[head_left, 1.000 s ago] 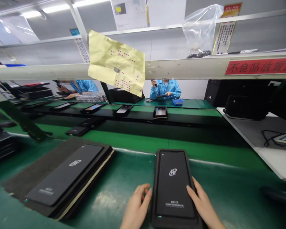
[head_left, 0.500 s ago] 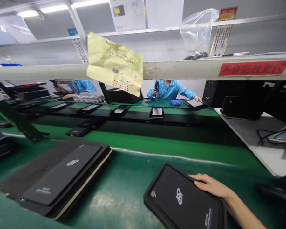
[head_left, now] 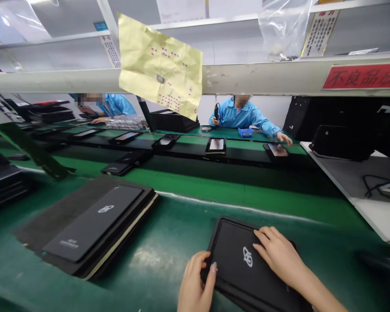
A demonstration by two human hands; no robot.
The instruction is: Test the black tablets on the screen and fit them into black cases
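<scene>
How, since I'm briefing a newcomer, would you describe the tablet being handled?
Find the green bench, then look right of the thick dark stack. A black-framed tablet with a pale logo is there, askew. Unlike the stack's tablet, it has the left hand and right hand on it.

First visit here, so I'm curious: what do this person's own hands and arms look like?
The left hand and right hand are ungloved, with slender fingers and no rings visible. The right forearm is bare as far as it shows, without sleeve or markings.
</scene>
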